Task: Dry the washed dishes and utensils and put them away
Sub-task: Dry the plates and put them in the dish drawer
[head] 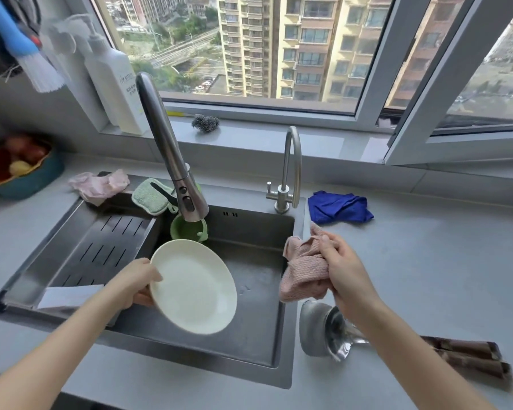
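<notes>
The left hand pinches the left rim of a cream plate, tilted above the sink; the right hand clutches a bunched pink cloth just beside it, not touching. The task looks early: this plate has yet to be wiped and shelved, steel utensils wait on the table under the right forearm, and a green cup sits in the sink. The faucet overhangs behind the plate; a blue cloth lies apart.

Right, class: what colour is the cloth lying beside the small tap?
Blue cloth, clearest in the head view.
</notes>
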